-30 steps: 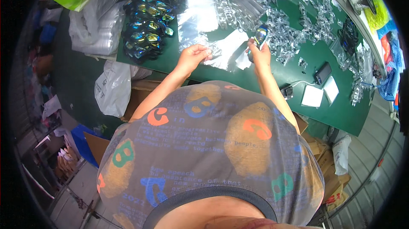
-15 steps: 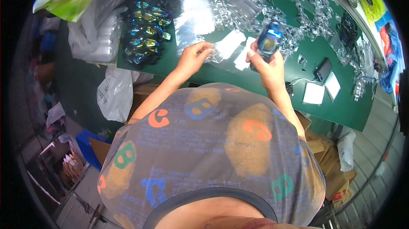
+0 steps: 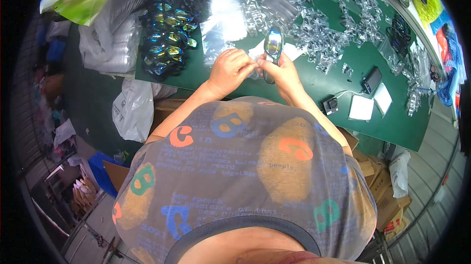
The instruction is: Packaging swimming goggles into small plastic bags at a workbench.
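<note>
My right hand [image 3: 284, 74] grips a pair of dark swimming goggles [image 3: 274, 44] with shiny, rainbow-mirrored lenses, held up on end above the table. Close beside it is my left hand [image 3: 228, 73], its fingers pinched together and the tips meeting my right thumb. Whatever lies in that pinch is too small to make out. Behind both hands are white papers [image 3: 294, 51], partly covered by the goggles. A stack of clear plastic bags [image 3: 223, 23] lies beyond my left hand.
Many more mirrored goggles [image 3: 169, 33] are heaped at the left on the green table [image 3: 392, 129]. Small clear plastic pieces [image 3: 319, 33] spread across the back. A small black camera-like device [image 3: 330, 104] with a cable, a black block [image 3: 372, 79] and white pads [image 3: 361, 108] are at the right.
My right hand has brought the goggles left and turned them more upright. My left hand has moved slightly right, so the two hands now meet.
</note>
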